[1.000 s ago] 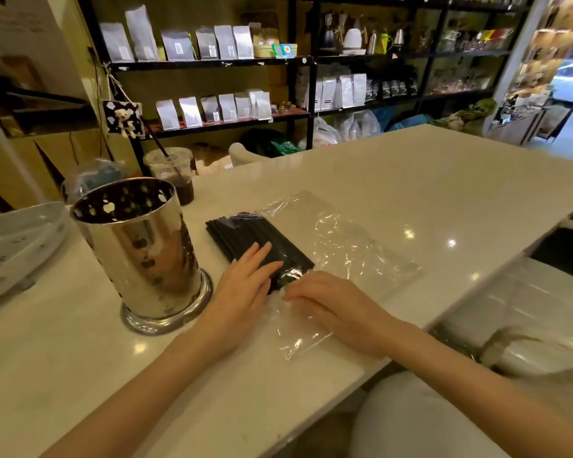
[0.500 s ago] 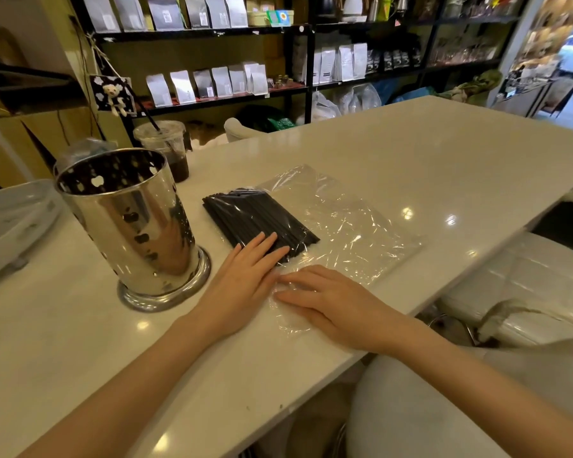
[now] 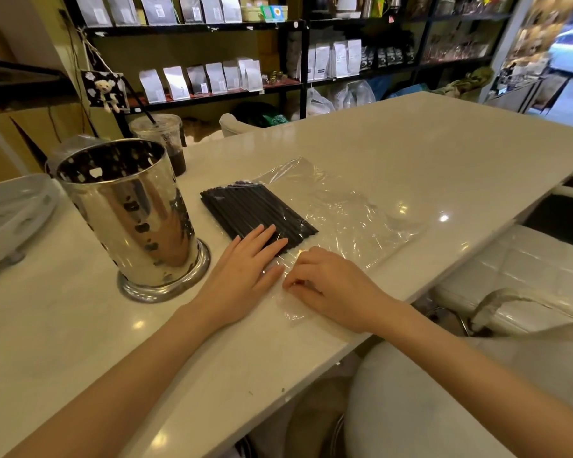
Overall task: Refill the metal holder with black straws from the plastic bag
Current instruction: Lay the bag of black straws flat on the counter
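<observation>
A shiny perforated metal holder (image 3: 129, 219) stands upright on the white counter at the left; its inside looks dark and no straws show above the rim. To its right lies a clear plastic bag (image 3: 351, 213) with a flat bundle of black straws (image 3: 252, 209) inside its left part. My left hand (image 3: 245, 272) lies flat, fingers apart, pressing on the near end of the straws through the bag. My right hand (image 3: 331, 285) rests on the bag's near edge with its fingers curled, pinching the plastic.
A plastic cup of dark drink with a straw (image 3: 162, 140) stands behind the holder. A white tray (image 3: 10, 209) sits at the far left. The counter's edge (image 3: 411, 292) runs close by my right wrist, with white seats (image 3: 510, 266) below. Shelves of pouches line the back.
My right hand's fingers have curled from flat into a pinch on the bag's near edge. My left hand stays flat on the straws. The camera view has shifted slightly.
</observation>
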Motion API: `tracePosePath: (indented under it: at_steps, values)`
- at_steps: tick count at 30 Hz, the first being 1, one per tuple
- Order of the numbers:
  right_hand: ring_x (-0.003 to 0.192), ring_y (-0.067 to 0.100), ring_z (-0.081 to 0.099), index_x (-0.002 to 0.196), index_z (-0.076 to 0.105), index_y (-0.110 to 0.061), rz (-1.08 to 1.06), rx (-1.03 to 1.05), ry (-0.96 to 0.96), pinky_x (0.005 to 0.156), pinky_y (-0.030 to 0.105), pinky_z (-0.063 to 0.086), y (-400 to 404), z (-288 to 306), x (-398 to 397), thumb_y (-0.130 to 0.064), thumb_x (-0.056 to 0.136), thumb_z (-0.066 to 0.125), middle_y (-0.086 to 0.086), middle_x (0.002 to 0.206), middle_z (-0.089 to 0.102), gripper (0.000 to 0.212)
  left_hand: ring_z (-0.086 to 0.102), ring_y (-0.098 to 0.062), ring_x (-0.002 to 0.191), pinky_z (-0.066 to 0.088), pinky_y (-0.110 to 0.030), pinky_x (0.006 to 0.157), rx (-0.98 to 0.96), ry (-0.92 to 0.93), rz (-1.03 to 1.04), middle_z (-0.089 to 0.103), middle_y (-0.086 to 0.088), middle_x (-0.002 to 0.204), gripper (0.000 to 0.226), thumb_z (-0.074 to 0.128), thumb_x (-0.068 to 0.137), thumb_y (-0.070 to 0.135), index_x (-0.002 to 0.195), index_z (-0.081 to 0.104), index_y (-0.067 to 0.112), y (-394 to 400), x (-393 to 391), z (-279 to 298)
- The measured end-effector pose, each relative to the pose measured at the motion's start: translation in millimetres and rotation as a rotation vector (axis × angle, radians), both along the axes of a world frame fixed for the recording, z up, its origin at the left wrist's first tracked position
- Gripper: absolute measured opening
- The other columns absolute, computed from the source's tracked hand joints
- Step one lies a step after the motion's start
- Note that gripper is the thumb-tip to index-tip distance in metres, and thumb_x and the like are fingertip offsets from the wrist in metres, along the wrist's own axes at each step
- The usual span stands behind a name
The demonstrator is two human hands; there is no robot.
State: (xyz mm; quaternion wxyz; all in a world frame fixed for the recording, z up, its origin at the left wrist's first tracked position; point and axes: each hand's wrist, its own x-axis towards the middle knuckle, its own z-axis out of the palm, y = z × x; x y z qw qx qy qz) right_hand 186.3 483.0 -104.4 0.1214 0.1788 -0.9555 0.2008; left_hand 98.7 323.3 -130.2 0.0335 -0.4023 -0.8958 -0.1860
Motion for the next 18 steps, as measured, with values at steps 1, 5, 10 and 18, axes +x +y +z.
tracePosePath:
  at_steps: [1, 5, 10, 18]
  values:
    - [0.089, 0.021, 0.054, 0.097, 0.07, -0.011, -0.008, -0.008, 0.006, 0.072, 0.028, 0.041, -1, 0, 1, -0.015, 0.089, 0.055, 0.006, 0.092, 0.066, 0.018, -0.004, 0.003, 0.132, 0.001, -0.03, 0.112, 0.0, 0.005, 0.001, 0.013, 0.006, 0.154, 0.067, 0.011, 0.08, 0.057, 0.14, 0.023, 0.03, 0, 0, 0]
    - [0.082, 0.024, 0.056, 0.088, 0.07, -0.012, -0.019, -0.033, 0.046, 0.071, 0.04, 0.048, 0, -6, 3, -0.019, 0.086, 0.054, 0.004, 0.085, 0.067, 0.018, -0.004, 0.003, 0.132, 0.0, -0.029, 0.112, -0.008, 0.015, -0.003, 0.013, 0.007, 0.154, 0.068, 0.01, 0.08, 0.058, 0.14, 0.022, 0.031, -1, 0, 0]
    - [0.084, 0.013, 0.053, 0.084, 0.068, -0.016, -0.077, -0.136, 0.188, 0.074, 0.034, 0.047, 10, -14, 12, -0.029, 0.085, 0.049, -0.001, 0.084, 0.067, 0.023, -0.003, 0.001, 0.133, -0.002, -0.029, 0.111, -0.023, 0.02, -0.002, 0.013, 0.006, 0.154, 0.072, 0.008, 0.076, 0.06, 0.141, 0.021, 0.031, 0, 1, 2]
    - [0.103, 0.007, 0.053, 0.092, 0.065, -0.018, -0.01, -0.357, 0.193, 0.09, 0.024, 0.042, 28, -6, 49, -0.037, 0.091, 0.044, 0.001, 0.101, 0.067, 0.028, 0.005, -0.011, 0.142, -0.001, -0.035, 0.114, -0.09, 0.087, 0.051, 0.015, 0.003, 0.154, 0.055, 0.028, 0.088, 0.046, 0.14, 0.024, 0.029, 6, 8, 9]
